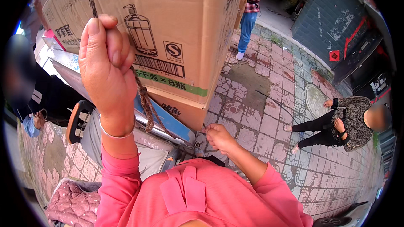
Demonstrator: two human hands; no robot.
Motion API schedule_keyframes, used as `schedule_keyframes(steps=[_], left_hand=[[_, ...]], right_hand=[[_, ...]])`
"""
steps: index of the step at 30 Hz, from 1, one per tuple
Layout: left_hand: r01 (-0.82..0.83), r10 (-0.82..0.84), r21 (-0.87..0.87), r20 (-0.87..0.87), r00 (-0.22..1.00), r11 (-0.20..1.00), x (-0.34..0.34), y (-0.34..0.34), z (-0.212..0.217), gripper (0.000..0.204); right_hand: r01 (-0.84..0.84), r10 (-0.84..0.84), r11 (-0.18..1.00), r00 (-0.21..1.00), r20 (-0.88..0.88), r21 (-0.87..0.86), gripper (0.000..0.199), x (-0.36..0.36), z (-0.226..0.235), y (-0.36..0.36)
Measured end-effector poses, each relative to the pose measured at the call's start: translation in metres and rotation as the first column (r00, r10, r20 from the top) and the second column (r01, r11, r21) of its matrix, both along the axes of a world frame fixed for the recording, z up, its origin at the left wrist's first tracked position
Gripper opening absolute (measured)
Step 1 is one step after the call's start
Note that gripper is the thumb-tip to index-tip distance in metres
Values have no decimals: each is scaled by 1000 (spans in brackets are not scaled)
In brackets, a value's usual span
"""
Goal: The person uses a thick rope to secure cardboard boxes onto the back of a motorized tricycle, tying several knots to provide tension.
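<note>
A brown rope (145,103) runs down over the front of a large cardboard box (185,8). My left hand (107,56) is closed in a fist around it, raised against the box's printed side. Above the fist the rope goes up taut; below, a knotted, doubled length hangs loose. Lower down, by the bottom corner of a second cardboard box (189,113) under the first, my right hand (219,138) pinches its fingers together. A short dark strand, which looks like rope, shows at those fingertips. Where it leads is hidden.
The boxes rest on a vehicle with a grey seat (145,157) and a black-and-brown armrest (78,120). A quilted pink cover (73,204) lies at lower left. People stand at left, at right and behind the boxes. Patterned paving (256,130) surrounds the vehicle.
</note>
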State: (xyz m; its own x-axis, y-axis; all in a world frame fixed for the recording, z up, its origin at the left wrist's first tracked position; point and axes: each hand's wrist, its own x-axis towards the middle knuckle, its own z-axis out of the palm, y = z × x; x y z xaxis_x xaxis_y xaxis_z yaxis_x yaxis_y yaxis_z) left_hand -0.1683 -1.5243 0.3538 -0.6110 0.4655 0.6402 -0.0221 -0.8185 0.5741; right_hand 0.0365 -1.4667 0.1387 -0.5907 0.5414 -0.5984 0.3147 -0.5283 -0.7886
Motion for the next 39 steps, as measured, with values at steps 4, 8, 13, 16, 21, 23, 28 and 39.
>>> schedule_keyframes(steps=[4, 8, 13, 16, 21, 23, 28, 39], left_hand=[[95, -100, -86, -51, 994, 992, -11, -9, 10, 28], [47, -75, -205, -135, 988, 978, -19, -14, 24, 33], [-16, 11, -198, -28, 1000, 980, -14, -8, 67, 34], [48, -66, -163, -107, 992, 985, -25, -7, 61, 30], [80, -80, -3, -56, 995, 997, -26, 3, 47, 25], [70, -69, 21, -76, 995, 997, -28, 2, 42, 24], [97, -89, 67, -115, 989, 993, -26, 6, 35, 23], [37, -32, 52, -94, 995, 998, -20, 7, 25, 23]], right_hand=[[-23, 21, 996, 999, 29, 81, 17, -1, -3, -6], [7, -5, 997, 1000, -22, 80, 18, 7, -20, -6], [15, -16, 991, 1000, 6, 131, 19, 8, -21, -9], [8, -9, 991, 1000, 6, 130, 17, 10, -20, -8], [31, -28, 992, 999, -24, 120, 15, 2, -15, -5], [21, -21, 993, 1000, -3, 117, 15, 0, -16, -3], [49, -46, 993, 999, -30, 109, 14, 0, 0, -2], [19, -18, 998, 999, -31, 55, 12, 1, 16, 2]])
